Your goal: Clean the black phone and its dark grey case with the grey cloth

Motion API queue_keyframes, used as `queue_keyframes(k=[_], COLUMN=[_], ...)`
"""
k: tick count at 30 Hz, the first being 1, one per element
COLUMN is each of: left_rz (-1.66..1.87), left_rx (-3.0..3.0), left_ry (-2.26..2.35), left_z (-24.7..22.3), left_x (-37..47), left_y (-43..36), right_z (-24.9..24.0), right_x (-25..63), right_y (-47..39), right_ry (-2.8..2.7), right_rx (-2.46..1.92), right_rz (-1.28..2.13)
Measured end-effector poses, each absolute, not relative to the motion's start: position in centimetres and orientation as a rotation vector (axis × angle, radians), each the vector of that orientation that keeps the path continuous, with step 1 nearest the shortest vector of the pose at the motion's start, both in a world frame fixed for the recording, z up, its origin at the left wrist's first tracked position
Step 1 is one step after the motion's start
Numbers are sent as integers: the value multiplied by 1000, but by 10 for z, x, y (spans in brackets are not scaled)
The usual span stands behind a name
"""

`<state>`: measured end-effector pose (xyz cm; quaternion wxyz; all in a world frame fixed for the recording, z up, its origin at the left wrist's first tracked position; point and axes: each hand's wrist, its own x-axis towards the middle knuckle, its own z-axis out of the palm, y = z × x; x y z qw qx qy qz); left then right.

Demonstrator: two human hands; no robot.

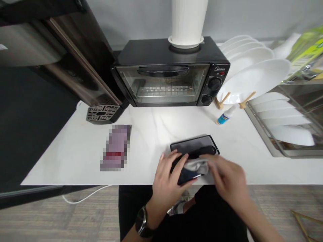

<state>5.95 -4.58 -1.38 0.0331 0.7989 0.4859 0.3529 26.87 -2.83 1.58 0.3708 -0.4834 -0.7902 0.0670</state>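
Note:
Near the front edge of the white counter, my left hand (pixel 168 174) is wrapped around a dark phone (pixel 186 176) and holds it against the surface. My right hand (pixel 228 176) pinches a crumpled grey cloth (pixel 198 165), which touches the phone's upper right part. Just behind both hands lies a second black-framed item, flat and phone-shaped (pixel 194 145), partly covered by a dark shape and my fingers. A small white spray bottle with a blue label (pixel 224 117) stands behind and to the right.
A black toaster oven (pixel 164 85) carries a white pot (pixel 188 22). At the left are a dark machine with a drip tray (pixel 102 113) and a pixelated purple item (pixel 116 148). White plates (pixel 257 77) and a dish rack (pixel 274 149) occupy the right.

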Motion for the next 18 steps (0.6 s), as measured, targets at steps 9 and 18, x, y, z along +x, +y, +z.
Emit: queue_keyframes(k=[9,18], left_rz=[1231,977], left_rx=[2223,1959], left_ry=[1563,1258], left_z=[8,33], left_x=[-5,7], left_y=[-75,-32], right_z=[45,-9], right_x=[301,336], right_y=[53,6], right_ry=[-2126,-2264], right_rx=[-1246,-1264], right_rz=[84,494])
